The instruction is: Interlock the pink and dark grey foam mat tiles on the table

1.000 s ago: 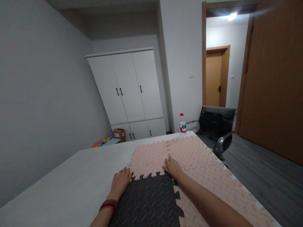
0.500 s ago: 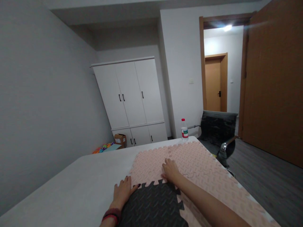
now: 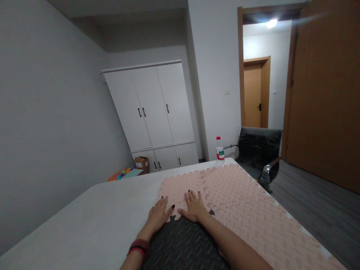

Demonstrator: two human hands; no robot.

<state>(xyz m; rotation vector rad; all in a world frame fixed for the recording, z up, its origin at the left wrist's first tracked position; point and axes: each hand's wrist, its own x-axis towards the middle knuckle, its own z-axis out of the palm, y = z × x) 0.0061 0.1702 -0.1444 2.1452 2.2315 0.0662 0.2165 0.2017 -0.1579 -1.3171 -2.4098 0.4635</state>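
Foam tiles cover the right half of the white table (image 3: 84, 217) in the head view, the only view there is: a spread of pink mat tiles (image 3: 242, 198) already locked together, and one dark grey tile (image 3: 180, 243) lying nearest the person, its toothed far edge meeting the pink tile ahead of it. The left hand (image 3: 159, 217) lies flat with fingers spread, palm down across the left end of that seam, partly on the grey tile and partly on the pink. The right hand (image 3: 194, 207) is likewise flat and open, fingers fanned forward, pressing on the pink tile just past the seam; neither hand grips anything. A red and dark band sits on the left wrist. By the look of it, the step in hand is pressing the grey tile's teeth into the pink ones. The next move would call for firm downward pressure walked along the joint, checking that each tooth sits flush.

At the table's far corner stands a water bottle (image 3: 220, 150); beyond are an office chair (image 3: 260, 150) and a white wardrobe (image 3: 154, 112).
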